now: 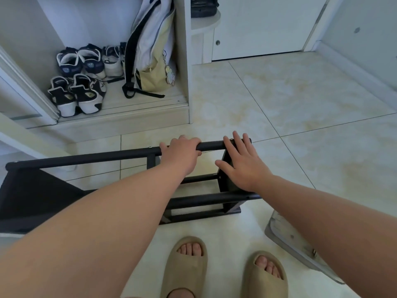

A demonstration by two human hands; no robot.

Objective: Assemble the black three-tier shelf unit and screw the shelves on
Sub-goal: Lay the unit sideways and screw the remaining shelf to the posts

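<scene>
Left hand (182,157) in our head view curls round the top rail (86,158) of the black metal tube-frame shelf unit (204,200), which seems to lie on its side on the pale tiled floor (290,100); right hand (245,168) rests flat, fingers straight, on the end panel (225,157). Looks near-assembled; next we'd grip with both and stand it upright.

This is a home, by the look of it a hallway. At ten o'clock an open closet (183,61) holds pairs of sneakers (79,82) on its floor, with a backpack (153,50) hanging beside them at eleven. Glossy cream floor tiles (300,93) run out to a white door (257,26) at one o'clock, and the person wears beige slippers (187,269) at six.
</scene>
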